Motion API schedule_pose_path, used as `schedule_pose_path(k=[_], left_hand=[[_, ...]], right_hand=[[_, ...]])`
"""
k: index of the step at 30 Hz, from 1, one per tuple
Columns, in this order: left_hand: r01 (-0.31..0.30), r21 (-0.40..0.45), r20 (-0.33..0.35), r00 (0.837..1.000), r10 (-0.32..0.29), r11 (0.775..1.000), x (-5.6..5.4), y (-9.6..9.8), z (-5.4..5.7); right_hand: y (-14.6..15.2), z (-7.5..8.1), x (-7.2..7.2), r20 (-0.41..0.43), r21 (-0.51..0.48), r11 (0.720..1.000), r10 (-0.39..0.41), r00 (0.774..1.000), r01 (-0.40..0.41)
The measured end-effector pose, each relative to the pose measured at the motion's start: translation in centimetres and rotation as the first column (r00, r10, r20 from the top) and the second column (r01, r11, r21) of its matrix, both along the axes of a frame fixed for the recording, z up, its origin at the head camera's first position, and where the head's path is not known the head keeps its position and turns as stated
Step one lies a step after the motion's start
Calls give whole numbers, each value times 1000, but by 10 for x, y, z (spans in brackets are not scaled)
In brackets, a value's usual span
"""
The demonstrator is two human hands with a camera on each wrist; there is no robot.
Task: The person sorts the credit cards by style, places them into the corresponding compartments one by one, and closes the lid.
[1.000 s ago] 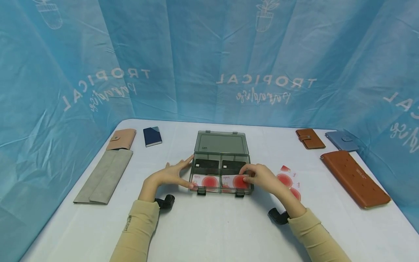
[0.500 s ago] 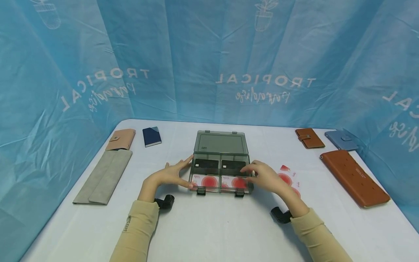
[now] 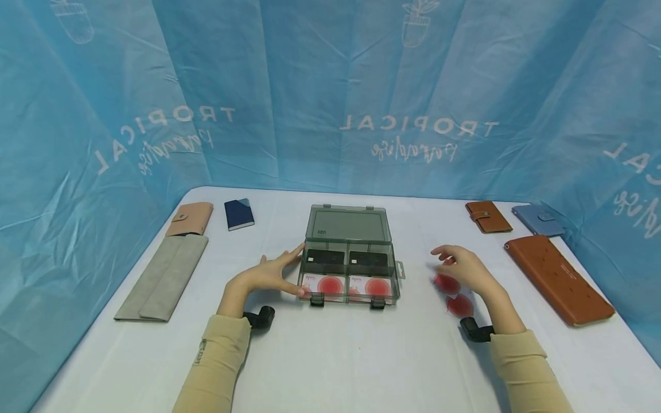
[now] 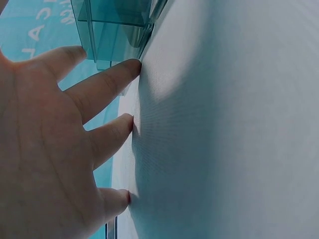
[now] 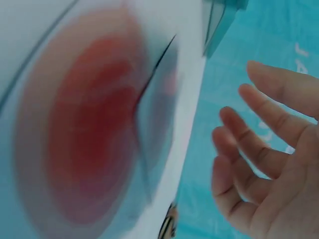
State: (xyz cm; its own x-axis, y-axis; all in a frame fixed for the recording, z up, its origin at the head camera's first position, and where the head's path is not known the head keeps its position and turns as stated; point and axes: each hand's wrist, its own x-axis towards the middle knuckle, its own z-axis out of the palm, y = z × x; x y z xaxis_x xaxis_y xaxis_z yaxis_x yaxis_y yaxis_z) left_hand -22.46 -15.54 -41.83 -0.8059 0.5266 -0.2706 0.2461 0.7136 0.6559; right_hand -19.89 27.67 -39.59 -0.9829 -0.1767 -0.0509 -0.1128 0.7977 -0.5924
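In the head view a translucent green plastic box (image 3: 349, 241) stands in mid-table, its lid (image 3: 350, 225) tilted back. Black cards (image 3: 325, 257) lie in both rear compartments. White cards with red circles (image 3: 329, 284) fill the two front ones. My left hand (image 3: 268, 276) spreads its fingers beside the box, thumb and a fingertip touching its left side; in the left wrist view the fingers (image 4: 103, 90) are nearly straight. Over the loose red-circle cards (image 3: 459, 306) on the right hovers my right hand (image 3: 467, 268), fingers loosely bent and holding nothing in the right wrist view.
A pink-beige wallet (image 3: 190, 218), a grey sleeve (image 3: 162, 278) and a navy card holder (image 3: 239, 214) lie on the left. Along the right are a small brown wallet (image 3: 488, 217), a blue one (image 3: 539, 220) and a long brown one (image 3: 560, 280). Blue curtains surround the white table.
My right hand has left the front right compartment of the box and moved right, over the loose cards. The left hand has stayed at the box's left side.
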Motion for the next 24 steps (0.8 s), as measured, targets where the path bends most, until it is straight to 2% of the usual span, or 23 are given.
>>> schedule_pose_path(k=[4, 7, 10, 13, 15, 18, 24], left_hand=[[4, 10, 2, 1000, -4, 1000, 0, 0, 0], [12, 18, 2, 1000, -12, 1000, 0, 0, 0], [14, 22, 8, 1000, -15, 1000, 1, 0, 0], [9, 20, 13, 1000, -10, 1000, 1, 1, 1], [7, 18, 11, 1000, -7, 1000, 1, 1, 1], [2, 14, 9, 1000, -2, 1000, 1, 1, 1], [-4, 12, 9, 1000, 4, 1000, 1, 1, 2]], right_hand=[[10, -5, 0, 80, 40, 999, -30, 996, 27], [13, -5, 1, 118, 157, 986, -78, 990, 59], [14, -4, 4, 153, 333, 939, -137, 979, 80], [15, -3, 6, 187, 431, 899, -177, 966, 81], [14, -3, 6, 193, 445, 892, -182, 964, 80], [12, -3, 3, 182, 424, 901, -185, 966, 93], [4, -4, -4, 179, 288, 949, -181, 967, 125]])
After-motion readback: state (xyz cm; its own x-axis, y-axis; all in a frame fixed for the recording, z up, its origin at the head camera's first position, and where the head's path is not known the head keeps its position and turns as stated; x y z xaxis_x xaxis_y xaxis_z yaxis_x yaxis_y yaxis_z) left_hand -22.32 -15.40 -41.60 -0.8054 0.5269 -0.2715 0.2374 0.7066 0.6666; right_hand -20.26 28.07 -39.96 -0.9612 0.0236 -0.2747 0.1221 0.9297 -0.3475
